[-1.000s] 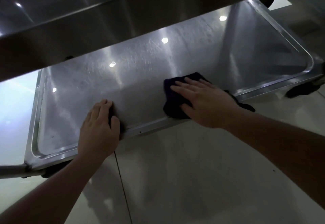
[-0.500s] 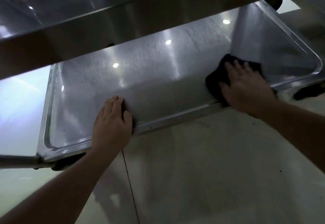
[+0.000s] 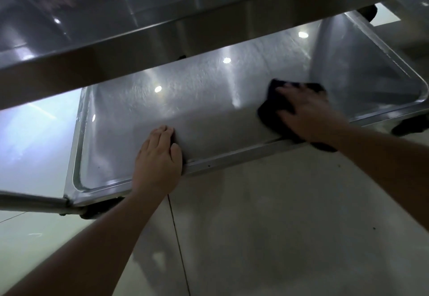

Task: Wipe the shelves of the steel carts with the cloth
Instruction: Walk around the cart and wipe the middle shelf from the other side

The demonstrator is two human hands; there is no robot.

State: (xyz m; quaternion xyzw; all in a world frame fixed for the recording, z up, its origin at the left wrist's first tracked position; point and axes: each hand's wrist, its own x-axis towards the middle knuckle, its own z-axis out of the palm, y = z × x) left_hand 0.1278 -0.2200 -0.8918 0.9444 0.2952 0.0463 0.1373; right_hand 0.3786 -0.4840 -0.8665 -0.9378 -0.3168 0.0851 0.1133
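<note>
The steel cart's bottom shelf (image 3: 209, 100) lies low over the floor, a shallow tray with a raised rim. My right hand (image 3: 308, 112) presses flat on a dark cloth (image 3: 270, 114) near the shelf's front right part, fingers spread. Part of the cloth hangs over the front rim below my wrist. My left hand (image 3: 157, 158) rests on the front rim left of centre, fingers laid onto the shelf and thumb along the rim.
The cart's upper shelf (image 3: 139, 40) juts across the top of the view, hiding the back of the lower one. A steel leg tube (image 3: 30, 200) runs out at the left corner. Black casters (image 3: 408, 126) sit under the right end. Pale tiled floor (image 3: 267, 226) lies in front.
My right hand slid the cloth from the shelf's middle toward the right, then back slightly leftward. My left hand kept its place on the front rim. The view shifted a little.
</note>
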